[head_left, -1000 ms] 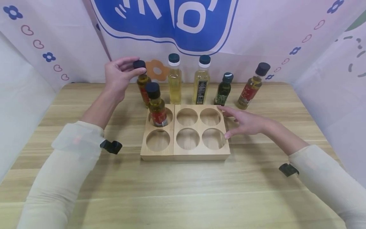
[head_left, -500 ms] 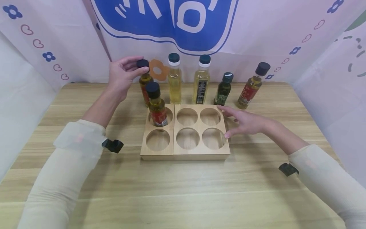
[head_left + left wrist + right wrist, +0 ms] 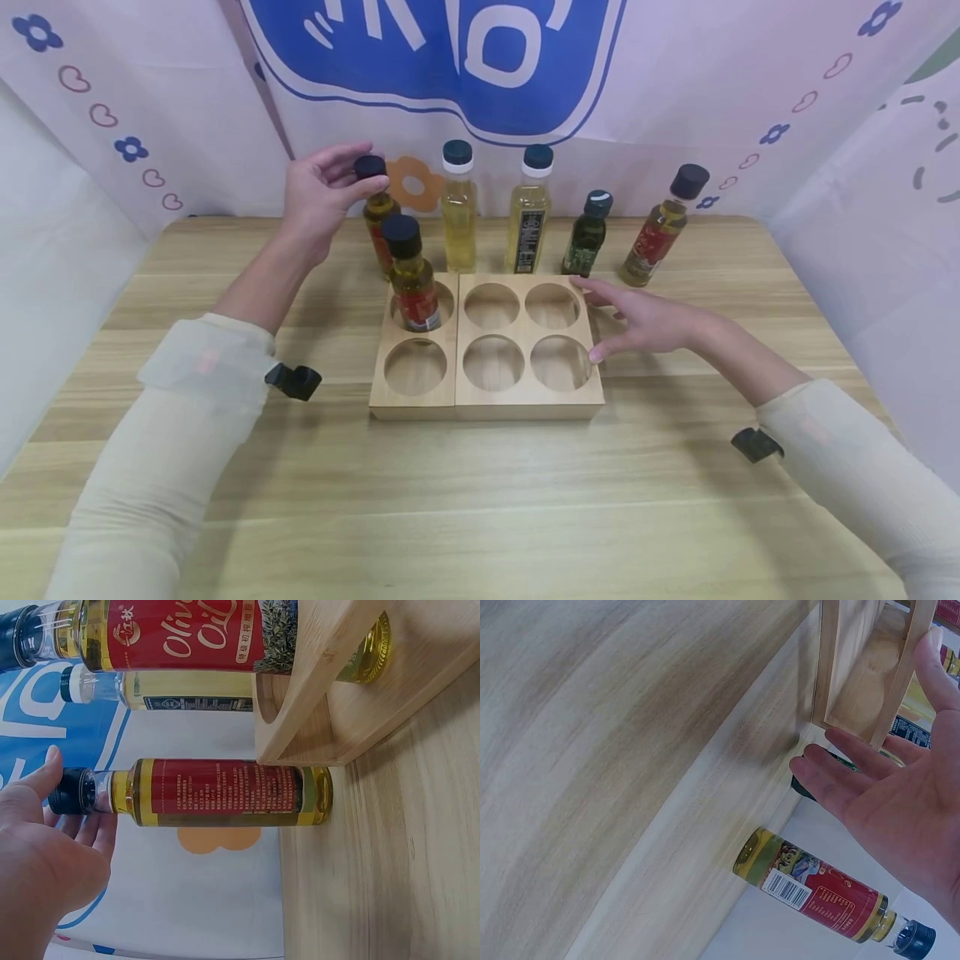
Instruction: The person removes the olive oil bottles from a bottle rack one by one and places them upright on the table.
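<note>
My left hand (image 3: 318,196) holds the black cap of an olive oil bottle (image 3: 225,793), thumb on the near side and fingers behind. That bottle stands upright with a red label, behind the left end of a wooden bottle rack (image 3: 525,412). A matching olive oil bottle (image 3: 417,300) sits in the rack's back left hole. At the rack's right end is my right hand (image 3: 645,321), its thumb (image 3: 928,656) on the top edge near the front hole and its fairly straight fingers at the back corner. The other rack holes hold nothing.
Behind the rack stand two clear bottles of pale oil (image 3: 459,221) (image 3: 528,218) and a small dark green bottle (image 3: 585,237). Farther right is another red-labelled bottle (image 3: 652,242). A printed cloth (image 3: 637,100) hangs at the rear edge of the wooden table (image 3: 480,500).
My left hand and the bottle it holds have shifted slightly right, closer to the rack, then hardly moved. The right hand and the rack stay in place.
</note>
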`<state>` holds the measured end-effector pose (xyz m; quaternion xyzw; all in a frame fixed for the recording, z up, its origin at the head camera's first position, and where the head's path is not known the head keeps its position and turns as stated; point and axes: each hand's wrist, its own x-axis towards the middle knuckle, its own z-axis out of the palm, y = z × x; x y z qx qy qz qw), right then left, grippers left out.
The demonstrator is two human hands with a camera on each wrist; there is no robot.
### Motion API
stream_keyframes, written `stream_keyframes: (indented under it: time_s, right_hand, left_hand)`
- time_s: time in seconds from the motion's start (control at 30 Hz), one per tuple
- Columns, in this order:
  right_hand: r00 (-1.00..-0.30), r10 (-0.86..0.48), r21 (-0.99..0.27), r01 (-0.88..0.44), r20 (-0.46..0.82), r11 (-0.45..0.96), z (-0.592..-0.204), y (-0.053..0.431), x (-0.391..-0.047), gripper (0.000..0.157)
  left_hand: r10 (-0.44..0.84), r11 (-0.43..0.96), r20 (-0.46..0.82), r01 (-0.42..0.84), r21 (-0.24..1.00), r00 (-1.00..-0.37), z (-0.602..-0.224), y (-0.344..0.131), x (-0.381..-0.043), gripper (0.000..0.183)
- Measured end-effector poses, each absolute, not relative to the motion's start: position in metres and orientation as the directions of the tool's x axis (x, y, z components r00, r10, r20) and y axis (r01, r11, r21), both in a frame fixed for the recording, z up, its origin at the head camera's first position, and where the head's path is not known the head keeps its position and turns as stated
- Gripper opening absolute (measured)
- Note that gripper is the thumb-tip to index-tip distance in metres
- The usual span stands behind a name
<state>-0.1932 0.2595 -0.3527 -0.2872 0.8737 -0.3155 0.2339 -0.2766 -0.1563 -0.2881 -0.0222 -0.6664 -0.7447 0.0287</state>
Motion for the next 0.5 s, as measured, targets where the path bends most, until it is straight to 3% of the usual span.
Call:
stream_keyframes:
  time_s: [0.5]
  right_hand:
    - [-0.728,-0.646,-0.69,-0.346,-0.229,0.635,-0.352,0.259,-0.192,0.108]
  left_hand:
    - [-0.023,0.087,0.171,0.169,0.982,-0.985,-0.28,-0.161,-0.262,0.05]
